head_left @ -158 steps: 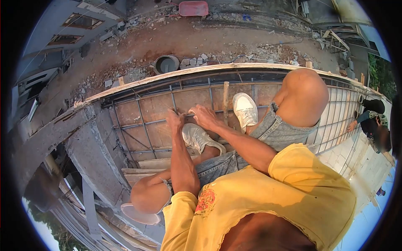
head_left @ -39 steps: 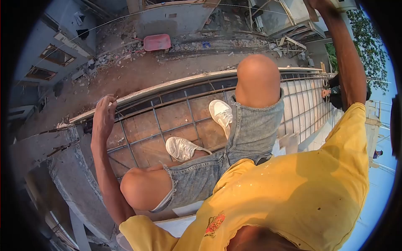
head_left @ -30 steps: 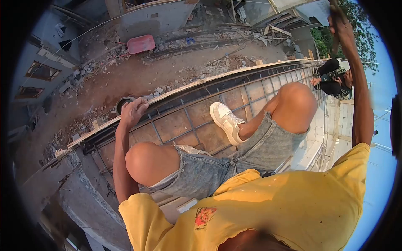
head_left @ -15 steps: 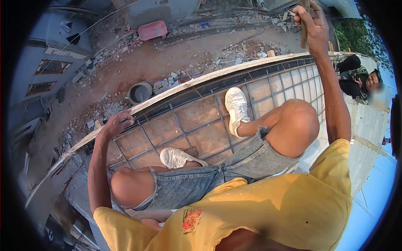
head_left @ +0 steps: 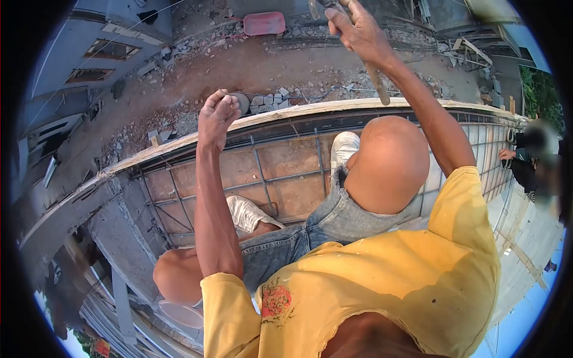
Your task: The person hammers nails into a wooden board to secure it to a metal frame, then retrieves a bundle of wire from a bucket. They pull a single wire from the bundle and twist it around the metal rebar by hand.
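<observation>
There is one camera, and it sits on the person's head. It looks forward and steeply down, very close over the yellow shirt (head_left: 382, 280) and knees. Its round, wide picture also takes in the ground (head_left: 197, 71) far below.

1. The person crouches above a rebar grid (head_left: 280, 179) that lies in a long formwork trough, with 2 shoes on it: 1 shoe (head_left: 248, 213) near the left knee, the other (head_left: 344, 149) farther out, beside the right knee.
2. The left hand (head_left: 216, 116) is raised over the trough's outer edge board (head_left: 179, 142).
3. The right hand (head_left: 358, 33) is higher and to the right, closed around a wooden handle (head_left: 377, 80) (its head is out of view).
4. Beyond the edge, far below, lie rubble, a round tub (head_left: 242, 101) partly hidden behind the left hand, and a wheelbarrow tray (head_left: 264, 23).
5. At the far right, along the trough, another person (head_left: 531, 161) crouches.
</observation>
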A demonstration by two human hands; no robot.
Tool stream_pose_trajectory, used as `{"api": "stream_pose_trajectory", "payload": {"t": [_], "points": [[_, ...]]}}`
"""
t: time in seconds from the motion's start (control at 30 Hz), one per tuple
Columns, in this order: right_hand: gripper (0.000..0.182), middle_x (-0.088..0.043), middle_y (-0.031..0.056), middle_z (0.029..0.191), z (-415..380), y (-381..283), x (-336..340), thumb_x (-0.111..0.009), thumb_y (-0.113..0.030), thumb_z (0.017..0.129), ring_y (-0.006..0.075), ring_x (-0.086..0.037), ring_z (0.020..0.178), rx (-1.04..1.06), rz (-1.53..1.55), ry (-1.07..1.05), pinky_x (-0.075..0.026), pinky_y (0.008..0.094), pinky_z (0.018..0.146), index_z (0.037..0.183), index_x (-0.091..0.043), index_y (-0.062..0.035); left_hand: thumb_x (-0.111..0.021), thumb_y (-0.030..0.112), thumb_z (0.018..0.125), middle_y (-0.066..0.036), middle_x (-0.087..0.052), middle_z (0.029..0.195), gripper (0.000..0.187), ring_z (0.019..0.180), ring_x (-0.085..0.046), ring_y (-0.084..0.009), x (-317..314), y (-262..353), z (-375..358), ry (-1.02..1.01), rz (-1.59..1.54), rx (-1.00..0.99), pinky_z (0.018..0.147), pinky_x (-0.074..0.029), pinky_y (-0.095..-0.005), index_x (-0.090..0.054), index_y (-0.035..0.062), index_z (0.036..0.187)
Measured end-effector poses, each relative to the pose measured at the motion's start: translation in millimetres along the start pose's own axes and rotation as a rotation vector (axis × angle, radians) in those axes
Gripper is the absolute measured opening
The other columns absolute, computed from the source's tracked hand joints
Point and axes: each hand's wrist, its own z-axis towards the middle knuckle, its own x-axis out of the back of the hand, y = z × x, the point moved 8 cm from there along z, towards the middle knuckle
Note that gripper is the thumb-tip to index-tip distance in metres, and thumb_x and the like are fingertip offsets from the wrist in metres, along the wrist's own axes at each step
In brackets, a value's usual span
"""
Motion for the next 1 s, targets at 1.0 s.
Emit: {"api": "stream_pose_trajectory", "payload": {"t": [1.0], "points": [[0.051, -0.047, -0.0027, 0.065, -36.4, 51.5, -171.4, -0.060, -0.055, 0.096, 0.0058, -0.045, 0.051, -0.431, 0.379, -0.401, -0.038, 0.0237, 0.045, 0.088, -0.057, -0.0044, -0.064, 0.020, 0.098, -0.003, -0.067, 0.113, 0.018, 0.106, -0.063, -0.0149, -93.4, -33.4, -13.1, 0.123, -0.555, -0.077, 0.093, -0.052, -0.0370, -0.055, 0.0140, 0.112]]}}
